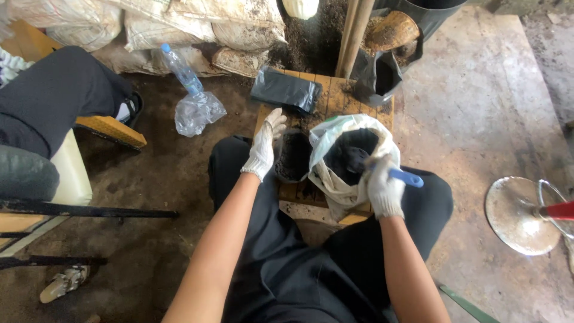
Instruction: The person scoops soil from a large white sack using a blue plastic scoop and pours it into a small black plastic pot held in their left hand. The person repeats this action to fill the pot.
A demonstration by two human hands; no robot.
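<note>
Soil sack: one white sack (335, 179) with dark soil inside is seen standing open on the low wooden worktop (335, 98), between the person's knees.
Right hand: the gloved right hand (384, 190) is clenched round a blue-handled scoop (402, 176); its working end is held in the mouth of the sack and is blurred.
Left hand: the gloved left hand (264, 146) is laid, fingers extended, against the rim of a small black pot (293, 157); a full grip cannot be confirmed.
Small pot: one pot is seen just beside the sack, touching it; dark soil appears to be in it already, though the fill level cannot be judged.
Progress: filling is judged to be under way, with no finished pots counted on the worktop.
Spare bags: one flat stack of black bags (286, 90) is seen at the far edge, and one opened black bag (376, 78) beside it.
Further off: one clear plastic bottle (182, 70), one crumpled clear bag (198, 112), a wooden handle (354, 36) and several grubby sacks (197, 24) are seen on the floor.
Another person: a dark-clothed leg (54, 90) is seen at the left.
</note>
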